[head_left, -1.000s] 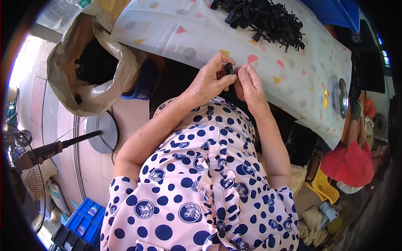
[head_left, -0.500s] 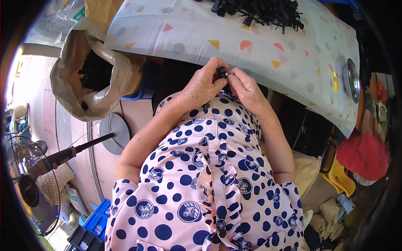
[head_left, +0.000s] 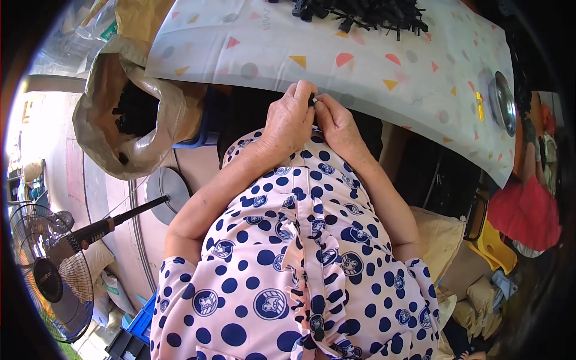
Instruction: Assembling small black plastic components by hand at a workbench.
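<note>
Close to the near edge of the table, my left hand (head_left: 291,123) is closed with bent fingers round a small black part (head_left: 311,101), mostly hidden by the fingers. My right hand (head_left: 339,127) meets it from the other side, thumb and fingers pinched at the part's end, where a tiny pale bit shows. What the right fingertips grip is too small to name. A heap of similar-looking black pieces (head_left: 366,15) lies at the far side of the patterned tablecloth (head_left: 210,45). Left of my hands, an open sack (head_left: 90,135) holds more black pieces.
On the table's right side are a shiny metal dish (head_left: 503,103) and a small yellow tube (head_left: 480,107). A standing fan (head_left: 51,279) is at the left, with a blue crate (head_left: 141,321) below. Red cloth (head_left: 525,213) and a yellow plastic object (head_left: 495,249) are at the right.
My left hand has turned so its back covers more of the black part. The right hand has shifted slightly left, and both stay together. The whole view has tilted a little.
</note>
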`<state>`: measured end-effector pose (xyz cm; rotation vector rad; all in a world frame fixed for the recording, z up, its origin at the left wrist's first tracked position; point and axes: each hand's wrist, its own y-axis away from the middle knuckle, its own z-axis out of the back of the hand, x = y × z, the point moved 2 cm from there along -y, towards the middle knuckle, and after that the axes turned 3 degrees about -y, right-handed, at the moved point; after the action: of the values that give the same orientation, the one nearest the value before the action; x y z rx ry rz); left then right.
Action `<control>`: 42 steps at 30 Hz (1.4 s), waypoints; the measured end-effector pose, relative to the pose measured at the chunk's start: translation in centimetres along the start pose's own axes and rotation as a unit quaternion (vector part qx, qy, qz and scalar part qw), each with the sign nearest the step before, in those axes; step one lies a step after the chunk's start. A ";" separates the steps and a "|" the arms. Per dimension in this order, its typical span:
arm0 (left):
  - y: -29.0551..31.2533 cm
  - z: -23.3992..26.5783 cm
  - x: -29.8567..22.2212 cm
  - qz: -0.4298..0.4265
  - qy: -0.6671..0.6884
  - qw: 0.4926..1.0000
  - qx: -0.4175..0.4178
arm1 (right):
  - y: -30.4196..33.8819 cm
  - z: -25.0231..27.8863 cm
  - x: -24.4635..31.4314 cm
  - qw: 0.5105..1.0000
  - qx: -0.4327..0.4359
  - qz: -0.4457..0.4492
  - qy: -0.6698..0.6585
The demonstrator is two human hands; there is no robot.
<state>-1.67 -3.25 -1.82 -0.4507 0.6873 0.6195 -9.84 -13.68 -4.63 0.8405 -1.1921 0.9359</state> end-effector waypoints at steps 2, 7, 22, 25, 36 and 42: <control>-0.2 0.1 0.0 -0.007 0.007 1.000 -0.002 | -0.1 0.2 0.2 1.000 0.002 -0.016 -0.012; -0.8 1.5 0.9 0.121 0.393 0.911 0.019 | -0.5 0.3 1.3 0.995 -0.034 0.018 -0.094; 0.0 1.9 0.3 0.163 0.586 0.772 0.186 | -0.8 1.7 2.0 0.948 0.059 -0.049 -0.307; 0.1 1.6 0.0 0.173 0.583 0.763 0.219 | -0.8 2.2 1.3 0.936 0.098 -0.086 -0.326; 0.1 0.3 0.0 0.036 0.313 0.946 0.079 | -0.5 1.7 2.0 0.985 0.012 -0.034 -0.170; 0.2 1.2 0.6 0.036 0.239 0.970 0.018 | 0.4 0.2 4.2 0.965 0.049 -0.108 -0.233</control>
<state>-0.93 -2.19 -1.49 -0.5495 1.1757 0.5700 -9.83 -13.06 -0.44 1.2928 -1.4260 0.6383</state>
